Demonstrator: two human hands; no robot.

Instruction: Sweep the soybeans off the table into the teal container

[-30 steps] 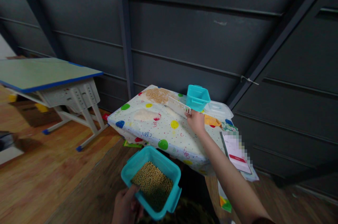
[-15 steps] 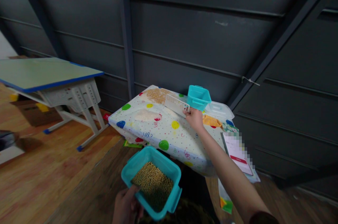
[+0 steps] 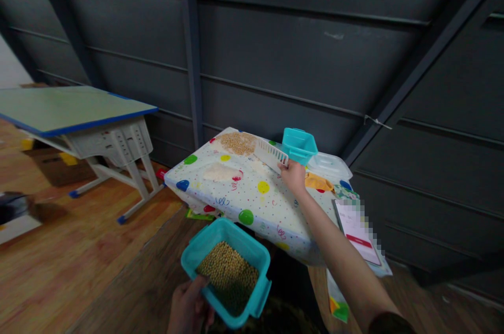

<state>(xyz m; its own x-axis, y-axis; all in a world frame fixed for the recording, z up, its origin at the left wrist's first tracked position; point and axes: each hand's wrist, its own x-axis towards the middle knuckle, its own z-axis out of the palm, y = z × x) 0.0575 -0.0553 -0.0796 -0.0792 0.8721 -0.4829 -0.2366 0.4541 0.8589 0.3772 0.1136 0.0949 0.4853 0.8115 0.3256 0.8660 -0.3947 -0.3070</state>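
Dark grey panels (image 3: 275,97) fill the back, a balloon-print tablecloth (image 3: 246,195) spread below them; and towards its far side we have the white slotted strip (image 3: 271,155), tilted on its long edge, the right hand (image 3: 293,175) pinching its near end; whether its lower edge meets the cloth, I cannot tell; just off its far end, between nine and ten o'clock, lies a spread of tan beans (image 3: 238,143); a flat whitish heap (image 3: 220,172) sits between eight and nine; near the strip, between two and three, stands the far tub (image 3: 300,153), blue-green, with a clear lid (image 3: 333,167) at three and an orange cloth (image 3: 318,182) at four; swing down to seven and there's the near tub (image 3: 258,258), off the table edge, the left hand (image 3: 188,302) clamping its rim, loose beans (image 3: 228,273) covering its bottom; farther along four o'clock, a screen (image 3: 358,237), partly pixelated; way out past nine, a green-topped desk (image 3: 79,105) on wooden flooring (image 3: 98,250), a cardboard box (image 3: 57,168) beneath.
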